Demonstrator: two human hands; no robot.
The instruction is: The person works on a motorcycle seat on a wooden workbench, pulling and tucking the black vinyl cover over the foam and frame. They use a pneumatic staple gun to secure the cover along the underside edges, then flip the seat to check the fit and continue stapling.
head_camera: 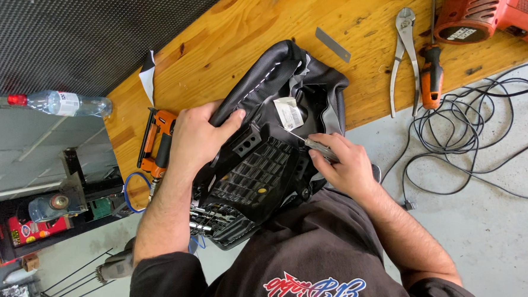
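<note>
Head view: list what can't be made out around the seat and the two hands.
- Tool in the right hand: the handle is wrapped by the fingers and the thin tip is too small to tell its kind.
- Seat: its padded top faces the workbench, unseen.
- Stapler: partly behind the left hand.
- Heat gun: cut off by the top edge.
- Seat's near end: hidden by the person's torso.

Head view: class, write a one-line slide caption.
Left hand grips an upturned black seat on a wooden bench; right hand works a thin tool.
</note>
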